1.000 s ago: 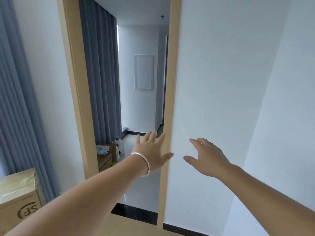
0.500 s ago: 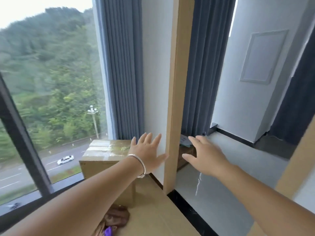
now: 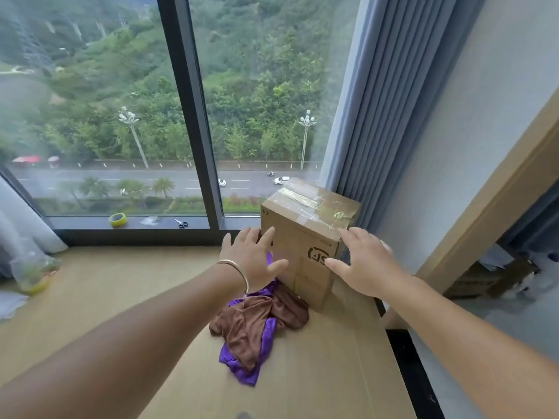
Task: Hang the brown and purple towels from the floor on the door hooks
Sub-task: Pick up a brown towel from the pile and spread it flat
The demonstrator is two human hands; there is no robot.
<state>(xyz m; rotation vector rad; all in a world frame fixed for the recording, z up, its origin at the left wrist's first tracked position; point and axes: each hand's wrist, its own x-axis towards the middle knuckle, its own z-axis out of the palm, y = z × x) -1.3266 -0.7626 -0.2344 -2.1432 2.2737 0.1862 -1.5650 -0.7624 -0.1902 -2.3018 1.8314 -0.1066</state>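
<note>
A brown towel (image 3: 252, 320) lies crumpled on the tan floor, tangled with a purple towel (image 3: 242, 368) that pokes out beneath and behind it. Both sit against the foot of a cardboard box. My left hand (image 3: 252, 260), with a bangle at the wrist, hovers above the pile with fingers spread and holds nothing. Further right, my right hand (image 3: 364, 263) is stretched out flat in front of the box, also empty. No door hooks are in view.
A taped cardboard box (image 3: 305, 234) stands by the grey curtain (image 3: 360, 116). The large window (image 3: 121, 101) fills the back, with a tape roll (image 3: 118, 220) and scissors (image 3: 181, 223) on its sill. The wooden door frame (image 3: 496, 207) rises at the right.
The view has swung from the doorway left and down to the window corner. The towels and the box have come fully into view. Both hands stay outstretched and empty.
</note>
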